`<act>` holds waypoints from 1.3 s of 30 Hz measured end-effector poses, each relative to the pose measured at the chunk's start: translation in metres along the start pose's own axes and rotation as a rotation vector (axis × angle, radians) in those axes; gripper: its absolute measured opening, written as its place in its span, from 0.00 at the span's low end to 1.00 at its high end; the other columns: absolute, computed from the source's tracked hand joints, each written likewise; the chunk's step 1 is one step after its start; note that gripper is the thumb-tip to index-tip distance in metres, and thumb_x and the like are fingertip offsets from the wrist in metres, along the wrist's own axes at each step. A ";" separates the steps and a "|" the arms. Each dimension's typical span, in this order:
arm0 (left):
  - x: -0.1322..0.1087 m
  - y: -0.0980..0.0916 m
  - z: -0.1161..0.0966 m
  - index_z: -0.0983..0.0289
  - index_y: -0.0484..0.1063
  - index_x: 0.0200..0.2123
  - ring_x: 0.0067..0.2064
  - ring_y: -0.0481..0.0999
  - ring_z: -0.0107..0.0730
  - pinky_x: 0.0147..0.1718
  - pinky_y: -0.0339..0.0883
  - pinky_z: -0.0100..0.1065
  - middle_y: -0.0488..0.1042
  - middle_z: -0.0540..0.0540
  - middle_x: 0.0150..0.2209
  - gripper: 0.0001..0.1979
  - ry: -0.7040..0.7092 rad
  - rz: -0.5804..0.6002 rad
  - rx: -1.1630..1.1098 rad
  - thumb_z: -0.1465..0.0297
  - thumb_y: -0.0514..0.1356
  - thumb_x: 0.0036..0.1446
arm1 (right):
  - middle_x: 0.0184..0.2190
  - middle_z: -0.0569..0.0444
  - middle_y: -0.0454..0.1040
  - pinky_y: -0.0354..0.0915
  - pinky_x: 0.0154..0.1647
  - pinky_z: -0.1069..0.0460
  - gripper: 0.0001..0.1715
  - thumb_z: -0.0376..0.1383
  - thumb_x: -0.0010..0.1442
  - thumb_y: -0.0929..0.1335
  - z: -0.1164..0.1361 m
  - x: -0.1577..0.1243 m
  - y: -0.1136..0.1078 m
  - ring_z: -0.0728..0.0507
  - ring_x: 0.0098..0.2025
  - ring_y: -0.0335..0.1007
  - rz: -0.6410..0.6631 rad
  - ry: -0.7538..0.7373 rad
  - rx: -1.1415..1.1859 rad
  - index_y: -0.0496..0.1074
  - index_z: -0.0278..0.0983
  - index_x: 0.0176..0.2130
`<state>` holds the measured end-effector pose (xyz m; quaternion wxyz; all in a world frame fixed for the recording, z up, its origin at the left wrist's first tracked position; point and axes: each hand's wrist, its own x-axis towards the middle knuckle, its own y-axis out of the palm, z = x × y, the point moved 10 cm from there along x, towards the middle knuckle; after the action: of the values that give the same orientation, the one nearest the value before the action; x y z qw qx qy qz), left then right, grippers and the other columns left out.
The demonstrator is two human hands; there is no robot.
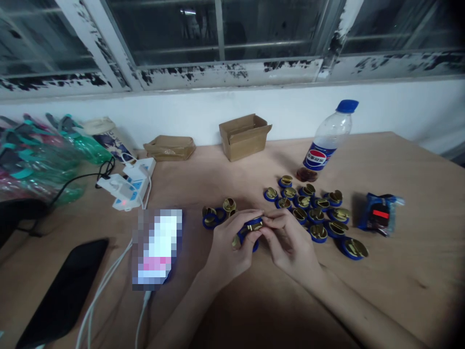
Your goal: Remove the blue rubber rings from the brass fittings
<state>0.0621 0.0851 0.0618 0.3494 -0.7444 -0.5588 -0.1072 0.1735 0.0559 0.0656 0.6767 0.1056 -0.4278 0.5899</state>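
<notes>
Between my two hands is a small round gold metal piece with a blue ring (255,223), held just above the table. My left hand (229,245) is closed, with its fingers and thumb around the piece's left side. The fingertips of my right hand (290,242) pinch its right side. Left of my left hand lie loose gold pieces (228,204) and blue rings (220,215), some partly hidden behind the hand. Beyond my right hand are several gold pieces seated in blue rings (317,216), spread in a group with slotted faces up.
A cola bottle (325,140) stands behind the group; a blue-wrapped packet (380,213) lies right. Cardboard boxes (244,138) sit by the wall. Leftward are a lit phone (160,247), a dark phone (65,291), white cables (105,281), a power strip (127,186) and clear plastic bottles (43,155).
</notes>
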 end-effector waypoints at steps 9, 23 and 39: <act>0.001 0.000 -0.012 0.63 0.72 0.45 0.50 0.75 0.34 0.50 0.70 0.35 0.75 0.58 0.48 0.12 0.028 -0.010 -0.011 0.78 0.57 0.58 | 0.33 0.53 0.66 0.68 0.34 0.50 0.11 0.24 0.60 0.62 0.005 -0.005 0.001 0.47 0.35 0.66 0.002 -0.053 -0.125 0.63 0.38 0.40; -0.004 0.005 0.011 0.62 0.69 0.50 0.48 0.77 0.37 0.49 0.72 0.37 0.76 0.59 0.49 0.15 -0.150 0.002 -0.103 0.73 0.58 0.59 | 0.39 0.49 0.70 0.70 0.39 0.46 0.19 0.26 0.60 0.65 0.014 -0.003 -0.008 0.43 0.41 0.69 -0.109 -0.139 -0.215 0.64 0.39 0.50; -0.001 -0.002 0.003 0.61 0.74 0.46 0.49 0.77 0.37 0.49 0.74 0.39 0.77 0.57 0.47 0.13 -0.069 -0.048 -0.090 0.75 0.59 0.57 | 0.37 0.51 0.73 0.72 0.35 0.49 0.19 0.25 0.59 0.66 0.012 -0.010 -0.005 0.45 0.38 0.72 -0.119 -0.152 -0.179 0.66 0.39 0.49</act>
<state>0.0594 0.0865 0.0597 0.2935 -0.7491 -0.5827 -0.1144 0.1736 0.0395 0.0676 0.6828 0.1145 -0.5216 0.4986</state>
